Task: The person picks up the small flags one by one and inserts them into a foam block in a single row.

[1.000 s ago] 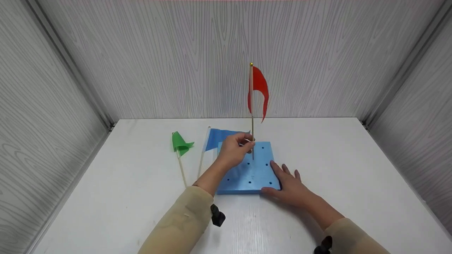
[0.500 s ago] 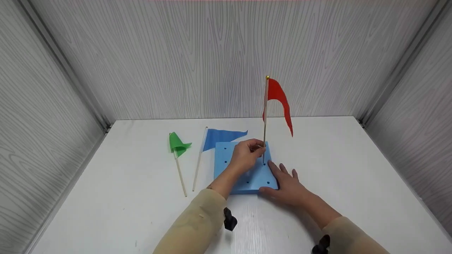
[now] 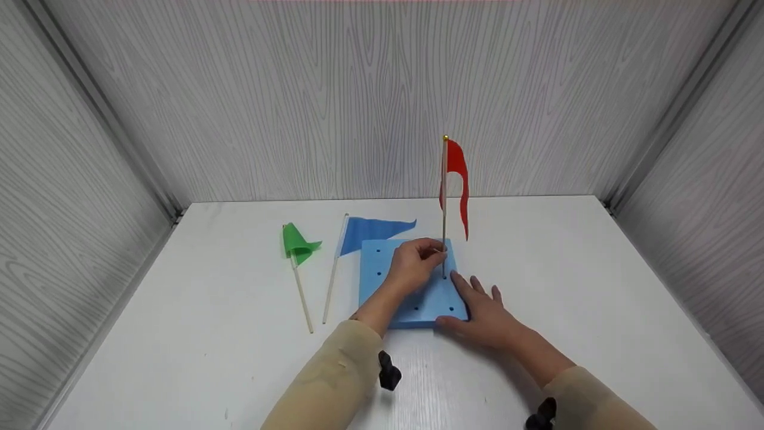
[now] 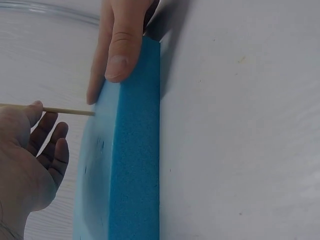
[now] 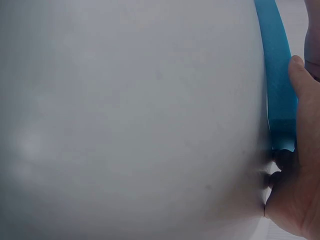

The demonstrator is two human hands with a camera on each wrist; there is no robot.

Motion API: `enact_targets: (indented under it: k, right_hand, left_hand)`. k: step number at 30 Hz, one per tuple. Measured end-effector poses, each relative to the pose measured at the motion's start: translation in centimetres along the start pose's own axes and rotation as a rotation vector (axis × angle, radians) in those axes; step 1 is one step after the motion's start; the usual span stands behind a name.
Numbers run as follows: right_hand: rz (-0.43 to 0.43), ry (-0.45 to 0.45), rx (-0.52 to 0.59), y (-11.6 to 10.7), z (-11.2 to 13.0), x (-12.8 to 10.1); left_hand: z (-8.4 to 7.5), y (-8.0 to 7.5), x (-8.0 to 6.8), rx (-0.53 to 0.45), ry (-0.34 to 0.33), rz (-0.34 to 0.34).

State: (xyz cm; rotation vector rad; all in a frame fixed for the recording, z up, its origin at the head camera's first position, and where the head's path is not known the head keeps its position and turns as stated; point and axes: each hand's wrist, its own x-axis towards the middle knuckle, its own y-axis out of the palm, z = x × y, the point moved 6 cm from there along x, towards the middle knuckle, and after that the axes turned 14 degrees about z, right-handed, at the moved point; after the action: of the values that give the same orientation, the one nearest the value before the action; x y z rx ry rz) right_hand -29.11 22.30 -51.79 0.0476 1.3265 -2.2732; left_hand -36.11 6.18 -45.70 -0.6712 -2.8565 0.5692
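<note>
In the head view my left hand (image 3: 410, 266) pinches the thin wooden stick of a red pennant flag (image 3: 457, 158) between thumb and fingers. The stick stands upright, its lower end at a hole near the right side of a light blue foam block (image 3: 433, 301). How deep it sits cannot be seen. My right hand (image 3: 486, 315) rests against the block's near right corner, fingers extended along the right side and thumb at the front edge. In the left wrist view the stick (image 4: 70, 111) meets the block's top face. My left hand covers some holes.
Left of the block lie a green flag (image 3: 296, 243), its cloth curled, and a blue pennant flag (image 3: 373, 232) whose tip points right behind the block. All rest on a white table (image 3: 209, 334) enclosed by grey wood-grain panels (image 3: 310, 107).
My left hand has carried the red flag right and down, from above the block's middle to the right-side hole. Its cloth has swung. The right hand stays at the corner.
</note>
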Motion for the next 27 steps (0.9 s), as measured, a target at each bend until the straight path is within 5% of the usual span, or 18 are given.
enact_targets:
  k: [20, 27]
  right_hand:
    - [-0.003, -0.012, 0.012, 0.0, -0.2, 0.0]
    - [0.003, -0.004, 0.008, 0.0, -0.3, 0.1]
  left_hand:
    - [0.4, 0.3, 0.3, 0.023, 0.017, 0.065]
    - [1.1, 0.7, 0.3, 0.046, -0.04, 0.077]
